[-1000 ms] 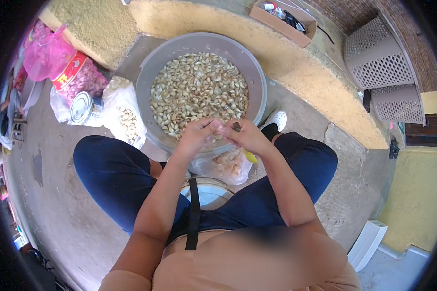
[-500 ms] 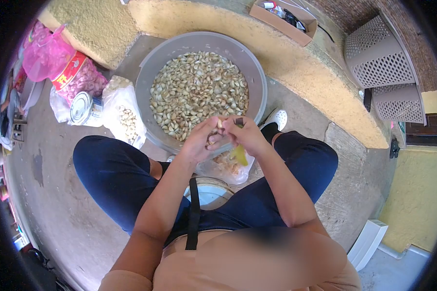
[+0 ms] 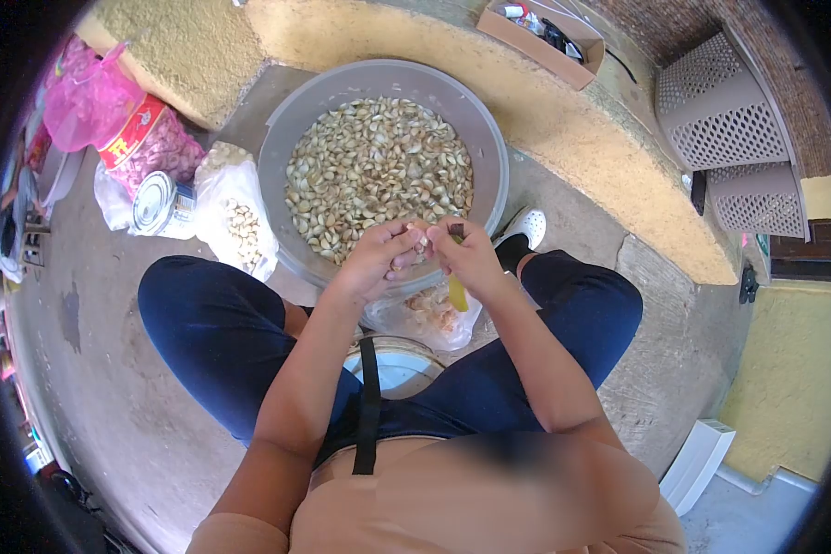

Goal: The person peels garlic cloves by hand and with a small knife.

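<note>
Over the near rim of a large grey tub [image 3: 496,175], my two hands meet with fingertips together. My left hand [image 3: 376,263] is closed on a small pale clove, which looks like garlic [image 3: 422,245]. My right hand [image 3: 475,265] is closed round a small knife with a yellow handle [image 3: 458,294] pointing down, its fingertips against the clove. Many unpeeled cloves [image 3: 379,171] lie in the tub. Below my hands sits a clear plastic bag [image 3: 425,319] with skins in it.
To the left stand a white bag of peeled cloves [image 3: 242,226], a can [image 3: 163,205] and a pink net sack [image 3: 157,152]. A cardboard box [image 3: 545,42] rests on the yellow ledge [image 3: 619,152]. Grey perforated crates [image 3: 729,120] are at the upper right.
My left fingers have curled in more around the clove. My right hand has turned slightly, and the yellow handle now hangs more upright.
</note>
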`<control>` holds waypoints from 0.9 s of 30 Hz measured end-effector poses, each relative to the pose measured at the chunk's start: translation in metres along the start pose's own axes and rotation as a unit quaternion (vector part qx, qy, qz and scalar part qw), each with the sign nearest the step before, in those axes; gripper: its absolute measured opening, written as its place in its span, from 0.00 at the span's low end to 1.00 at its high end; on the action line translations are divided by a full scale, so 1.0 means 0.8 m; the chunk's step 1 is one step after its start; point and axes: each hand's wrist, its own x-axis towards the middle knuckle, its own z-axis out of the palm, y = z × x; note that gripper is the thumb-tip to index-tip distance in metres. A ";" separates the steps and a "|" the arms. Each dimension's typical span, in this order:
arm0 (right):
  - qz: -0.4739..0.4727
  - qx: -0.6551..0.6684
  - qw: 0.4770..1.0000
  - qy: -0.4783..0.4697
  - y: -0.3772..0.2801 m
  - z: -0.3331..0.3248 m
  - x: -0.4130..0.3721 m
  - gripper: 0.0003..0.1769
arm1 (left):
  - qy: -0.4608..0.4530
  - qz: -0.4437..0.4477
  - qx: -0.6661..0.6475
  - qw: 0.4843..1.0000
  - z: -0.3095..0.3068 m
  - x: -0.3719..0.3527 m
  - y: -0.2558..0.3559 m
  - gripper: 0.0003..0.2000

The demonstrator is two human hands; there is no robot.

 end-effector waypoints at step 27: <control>-0.134 -0.273 0.951 0.060 -0.002 0.000 0.002 0.06 | 0.152 0.034 0.362 0.919 0.007 0.001 -0.004 0.14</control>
